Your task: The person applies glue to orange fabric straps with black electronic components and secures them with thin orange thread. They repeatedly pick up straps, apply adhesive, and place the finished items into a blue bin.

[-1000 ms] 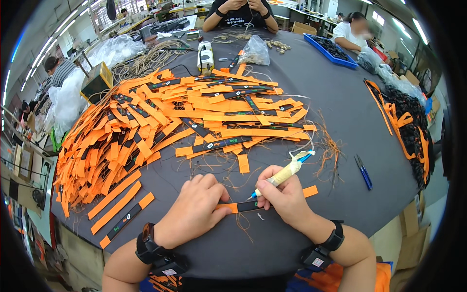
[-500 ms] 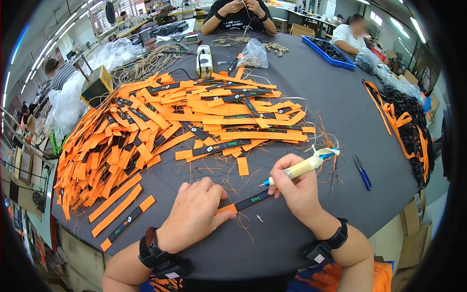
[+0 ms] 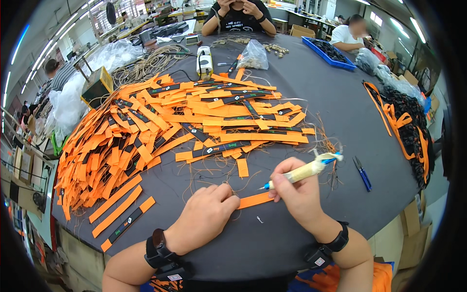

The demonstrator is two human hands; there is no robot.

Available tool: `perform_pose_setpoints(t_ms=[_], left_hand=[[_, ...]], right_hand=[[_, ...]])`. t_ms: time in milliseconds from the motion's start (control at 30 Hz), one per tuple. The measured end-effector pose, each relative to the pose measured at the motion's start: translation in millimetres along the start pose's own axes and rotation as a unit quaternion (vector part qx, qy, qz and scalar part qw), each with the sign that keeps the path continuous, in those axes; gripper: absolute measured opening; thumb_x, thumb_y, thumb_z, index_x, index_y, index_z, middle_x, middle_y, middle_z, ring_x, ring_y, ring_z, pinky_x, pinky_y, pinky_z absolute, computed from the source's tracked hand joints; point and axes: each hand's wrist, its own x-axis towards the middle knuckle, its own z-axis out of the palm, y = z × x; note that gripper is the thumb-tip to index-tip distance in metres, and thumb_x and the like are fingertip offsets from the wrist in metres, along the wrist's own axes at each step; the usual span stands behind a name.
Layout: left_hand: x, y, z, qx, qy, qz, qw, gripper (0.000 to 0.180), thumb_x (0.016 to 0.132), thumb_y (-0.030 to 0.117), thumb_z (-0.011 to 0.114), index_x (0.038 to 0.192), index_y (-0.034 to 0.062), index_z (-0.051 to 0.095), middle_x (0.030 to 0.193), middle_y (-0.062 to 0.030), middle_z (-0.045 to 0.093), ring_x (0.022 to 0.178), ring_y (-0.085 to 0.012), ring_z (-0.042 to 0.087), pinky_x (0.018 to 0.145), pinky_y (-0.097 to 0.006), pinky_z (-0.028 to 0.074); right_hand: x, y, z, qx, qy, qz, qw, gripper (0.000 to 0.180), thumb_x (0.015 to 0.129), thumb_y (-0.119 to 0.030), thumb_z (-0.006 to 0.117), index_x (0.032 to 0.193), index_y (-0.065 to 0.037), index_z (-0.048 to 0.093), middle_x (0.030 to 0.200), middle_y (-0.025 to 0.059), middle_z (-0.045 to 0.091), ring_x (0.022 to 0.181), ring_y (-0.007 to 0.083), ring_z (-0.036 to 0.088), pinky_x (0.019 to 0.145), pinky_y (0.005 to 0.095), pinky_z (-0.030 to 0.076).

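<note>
Grey tabletop [image 3: 301, 102] fills the view, with a heap of orange straps [image 3: 160, 126] spread beyond the hands. Left hand [image 3: 204, 216] lies flat, fingertips pressing one end of a single orange strap [image 3: 255, 200] to the table. Right hand [image 3: 299, 197] is closed around a pen-like tool [image 3: 301, 173], pinching the strap's other end beneath it. A second ago the tool's tip touched the strap; now it is lifted clear (the strap's plain orange side shows). Blue snips [image 3: 362, 173] lie just past the right hand.
</note>
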Motion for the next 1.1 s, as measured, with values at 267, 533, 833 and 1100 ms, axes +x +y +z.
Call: perform_pose_setpoints(t_ms=[267, 533, 833, 1100], left_hand=[[-4.9, -13.9, -7.7, -0.12, -0.03, -0.046, 0.991, 0.016, 0.081, 0.007, 0.072, 0.094, 0.0047, 0.064, 0.092, -0.0075, 0.062, 0.088, -0.0283, 0.062, 0.077, -0.037, 0.05], [6.4, -7.0, -8.3, -0.117, -0.056, -0.07, 0.989, 0.018, 0.084, 0.008, 0.07, 0.101, 0.0069, 0.064, 0.088, -0.0079, 0.06, 0.084, -0.028, 0.062, 0.073, -0.038, 0.049], [7.0, -14.6, -2.4, -0.098, -0.066, -0.022, 0.993, 0.006, 0.085, 0.009, 0.069, 0.088, 0.0069, 0.064, 0.089, -0.0057, 0.06, 0.084, -0.0269, 0.061, 0.077, -0.037, 0.046], [5.8, -15.7, 0.2, -0.123, -0.048, -0.025, 0.991, 0.007, 0.085, 0.008, 0.069, 0.087, 0.0059, 0.062, 0.089, -0.0059, 0.062, 0.085, -0.0269, 0.06, 0.077, -0.037, 0.046]], right_hand=[[1.4, 27.8, 0.8, -0.066, -0.08, 0.086, 0.991, 0.01, 0.096, -0.014, 0.063, 0.096, -0.005, 0.059, 0.078, -0.0007, 0.061, 0.066, 0.0039, 0.059, 0.056, 0.018, 0.048], [1.5, 30.6, 1.6, -0.092, -0.09, 0.088, 0.988, 0.01, 0.096, -0.013, 0.064, 0.094, -0.004, 0.06, 0.073, -0.0031, 0.058, 0.063, 0.0019, 0.053, 0.054, 0.0185, 0.042], [-1.1, 33.6, 4.2, -0.088, -0.123, 0.061, 0.987, 0.012, 0.095, -0.013, 0.066, 0.091, -0.003, 0.061, 0.064, -0.0064, 0.053, 0.055, 0.0, 0.044, 0.048, 0.0211, 0.033], [-1.1, 33.8, 3.6, -0.113, -0.125, 0.044, 0.985, 0.012, 0.094, -0.014, 0.066, 0.091, -0.003, 0.061, 0.064, -0.0047, 0.055, 0.055, 0.0009, 0.047, 0.048, 0.0213, 0.035]])
